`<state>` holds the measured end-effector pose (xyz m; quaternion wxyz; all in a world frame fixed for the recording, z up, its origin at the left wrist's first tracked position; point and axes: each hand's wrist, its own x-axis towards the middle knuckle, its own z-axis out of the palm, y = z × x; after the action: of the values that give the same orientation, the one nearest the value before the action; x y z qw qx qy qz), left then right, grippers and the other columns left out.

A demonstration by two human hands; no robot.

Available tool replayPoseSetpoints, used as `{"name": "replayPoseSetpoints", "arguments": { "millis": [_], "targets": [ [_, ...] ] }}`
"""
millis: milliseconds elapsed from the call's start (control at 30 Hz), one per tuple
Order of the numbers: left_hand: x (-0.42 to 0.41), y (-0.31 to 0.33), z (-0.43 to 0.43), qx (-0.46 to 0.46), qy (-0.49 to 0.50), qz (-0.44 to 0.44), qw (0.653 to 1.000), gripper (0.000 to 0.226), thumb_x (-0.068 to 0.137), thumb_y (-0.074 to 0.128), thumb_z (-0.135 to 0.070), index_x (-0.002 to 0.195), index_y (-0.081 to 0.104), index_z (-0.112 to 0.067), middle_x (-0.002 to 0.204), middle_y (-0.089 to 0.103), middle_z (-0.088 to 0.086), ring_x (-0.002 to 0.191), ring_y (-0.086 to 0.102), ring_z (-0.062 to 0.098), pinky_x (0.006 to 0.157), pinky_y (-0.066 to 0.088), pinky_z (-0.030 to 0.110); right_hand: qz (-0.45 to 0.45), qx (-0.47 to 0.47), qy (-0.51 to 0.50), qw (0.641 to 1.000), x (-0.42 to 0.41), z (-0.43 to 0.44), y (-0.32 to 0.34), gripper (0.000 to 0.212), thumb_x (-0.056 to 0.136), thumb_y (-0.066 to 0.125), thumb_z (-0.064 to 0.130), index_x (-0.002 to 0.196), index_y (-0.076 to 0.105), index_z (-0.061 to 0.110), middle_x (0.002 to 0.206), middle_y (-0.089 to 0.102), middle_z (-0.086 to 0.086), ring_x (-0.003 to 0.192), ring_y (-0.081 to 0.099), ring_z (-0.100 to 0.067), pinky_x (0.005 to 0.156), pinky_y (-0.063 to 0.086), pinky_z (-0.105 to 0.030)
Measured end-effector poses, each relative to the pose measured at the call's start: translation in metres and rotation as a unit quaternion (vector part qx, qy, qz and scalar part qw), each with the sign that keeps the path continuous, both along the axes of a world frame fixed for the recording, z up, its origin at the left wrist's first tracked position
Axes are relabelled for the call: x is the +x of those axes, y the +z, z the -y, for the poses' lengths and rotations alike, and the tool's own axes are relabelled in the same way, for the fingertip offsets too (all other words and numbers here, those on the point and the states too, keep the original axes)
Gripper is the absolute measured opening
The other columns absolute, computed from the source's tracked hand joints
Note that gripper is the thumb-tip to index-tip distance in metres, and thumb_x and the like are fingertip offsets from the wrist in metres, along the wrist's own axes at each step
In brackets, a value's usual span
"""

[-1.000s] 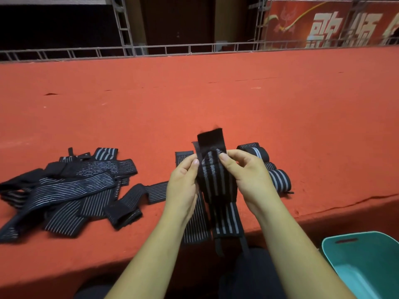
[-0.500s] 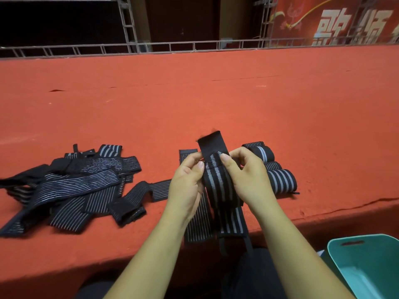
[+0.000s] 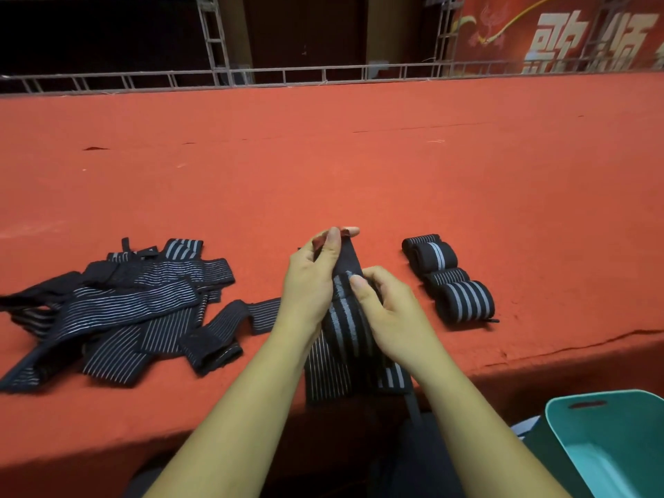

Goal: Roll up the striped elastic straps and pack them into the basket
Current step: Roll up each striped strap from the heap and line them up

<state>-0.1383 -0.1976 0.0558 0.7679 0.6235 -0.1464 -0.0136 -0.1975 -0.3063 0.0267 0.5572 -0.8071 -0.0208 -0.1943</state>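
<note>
I hold one black strap with grey stripes (image 3: 346, 318) upright in front of me over the red carpet edge. My left hand (image 3: 310, 282) pinches its top end between thumb and fingers. My right hand (image 3: 388, 310) grips the strap lower down, thumb pressed on the stripes. The strap's tail hangs down over the edge. Three rolled straps (image 3: 449, 278) lie in a row just right of my hands. A tangled pile of unrolled straps (image 3: 118, 307) lies to the left. The teal basket (image 3: 575, 407) stands low at the bottom right, below the carpet edge.
The red carpeted platform (image 3: 359, 167) stretches far ahead to a metal truss rail (image 3: 287, 75). Its front edge drops off near my knees. Another flat strap (image 3: 323, 372) lies under the one I hold. A red banner hangs at the far right.
My left hand has slid up to the strap's top end, and my right hand has dropped lower on it. The view shifted left, uncovering the rolled straps.
</note>
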Motion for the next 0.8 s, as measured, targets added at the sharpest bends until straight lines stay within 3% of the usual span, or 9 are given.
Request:
{"name": "replayPoseSetpoints", "arguments": {
  "millis": [133, 200, 300, 400, 467, 633, 733, 800],
  "targets": [
    [0.000, 0.002, 0.003, 0.011, -0.011, 0.009, 1.000, 0.033, 0.097, 0.051, -0.048, 0.096, 0.075, -0.025, 0.069, 0.059, -0.012, 0.071, 0.055, 0.011, 0.068, 0.046, 0.032, 0.044, 0.006, -0.038, 0.998, 0.000, 0.006, 0.006, 0.012, 0.099, 0.060, 0.021, 0.090, 0.067, 0.018, 0.077, 0.067, 0.009, 0.074, 0.059, -0.002, 0.072, 0.048, -0.029],
    [0.001, -0.002, 0.004, 0.045, -0.024, 0.055, 0.997, 0.027, 0.101, 0.054, -0.039, 0.092, 0.066, -0.016, 0.075, 0.059, -0.006, 0.075, 0.055, 0.011, 0.073, 0.046, 0.035, 0.069, 0.053, -0.093, 0.992, 0.002, 0.011, 0.011, 0.011, 0.098, 0.061, 0.022, 0.090, 0.067, 0.017, 0.076, 0.068, 0.006, 0.072, 0.060, -0.004, 0.071, 0.049, -0.032],
    [0.001, -0.009, 0.006, 0.105, -0.076, 0.110, 0.986, 0.013, 0.096, 0.056, -0.028, 0.104, 0.065, -0.024, 0.093, 0.070, -0.008, 0.089, 0.064, 0.008, 0.085, 0.051, 0.032, 0.068, 0.072, -0.128, 0.987, 0.005, 0.022, 0.021, 0.012, 0.098, 0.061, 0.027, 0.093, 0.068, 0.019, 0.076, 0.070, 0.006, 0.070, 0.064, -0.007, 0.069, 0.050, -0.037],
    [0.001, -0.009, 0.005, 0.027, -0.137, 0.077, 0.987, 0.022, 0.101, 0.055, -0.012, 0.120, 0.062, -0.018, 0.103, 0.073, 0.000, 0.095, 0.068, 0.015, 0.085, 0.055, 0.032, 0.035, 0.156, -0.027, 0.987, 0.004, 0.033, 0.030, 0.015, 0.100, 0.059, 0.018, 0.110, 0.069, 0.014, 0.096, 0.076, -0.008, 0.094, 0.073, -0.027, 0.088, 0.058, -0.046],
    [-0.002, -0.004, 0.004, -0.044, -0.163, 0.039, 0.985, 0.031, 0.100, 0.051, -0.002, 0.124, 0.062, -0.017, 0.108, 0.074, 0.005, 0.097, 0.070, 0.019, 0.085, 0.057, 0.031, 0.015, 0.221, 0.052, 0.974, 0.002, 0.039, 0.036, 0.024, 0.099, 0.057, 0.009, 0.122, 0.066, 0.011, 0.105, 0.075, -0.013, 0.101, 0.072, -0.032, 0.091, 0.058, -0.042],
    [-0.003, 0.001, 0.007, -0.133, -0.157, -0.026, 0.978, 0.038, 0.097, 0.045, 0.002, 0.098, 0.075, -0.021, 0.109, 0.071, 0.013, 0.103, 0.067, 0.028, 0.094, 0.054, 0.040, -0.031, 0.316, 0.154, 0.936, 0.003, 0.048, 0.044, 0.032, 0.098, 0.047, -0.005, 0.115, 0.069, 0.011, 0.103, 0.074, -0.015, 0.091, 0.072, -0.025, 0.079, 0.060, -0.032],
    [-0.001, 0.005, 0.007, -0.113, -0.132, -0.006, 0.985, 0.048, 0.097, 0.037, 0.002, 0.075, 0.073, -0.019, 0.096, 0.071, 0.010, 0.096, 0.066, 0.024, 0.084, 0.053, 0.032, -0.044, 0.330, 0.160, 0.929, 0.004, 0.053, 0.049, 0.037, 0.095, 0.043, -0.009, 0.094, 0.076, 0.007, 0.099, 0.074, -0.015, 0.088, 0.071, -0.021, 0.073, 0.059, -0.029],
    [0.000, 0.005, 0.006, -0.094, -0.134, 0.007, 0.986, 0.038, 0.095, 0.043, -0.005, 0.073, 0.071, -0.020, 0.092, 0.070, 0.005, 0.091, 0.064, 0.019, 0.081, 0.051, 0.031, -0.037, 0.302, 0.158, 0.939, 0.005, 0.054, 0.052, 0.024, 0.093, 0.055, 0.001, 0.089, 0.077, 0.009, 0.096, 0.073, -0.013, 0.088, 0.069, -0.019, 0.073, 0.058, -0.030]
  ]
}}
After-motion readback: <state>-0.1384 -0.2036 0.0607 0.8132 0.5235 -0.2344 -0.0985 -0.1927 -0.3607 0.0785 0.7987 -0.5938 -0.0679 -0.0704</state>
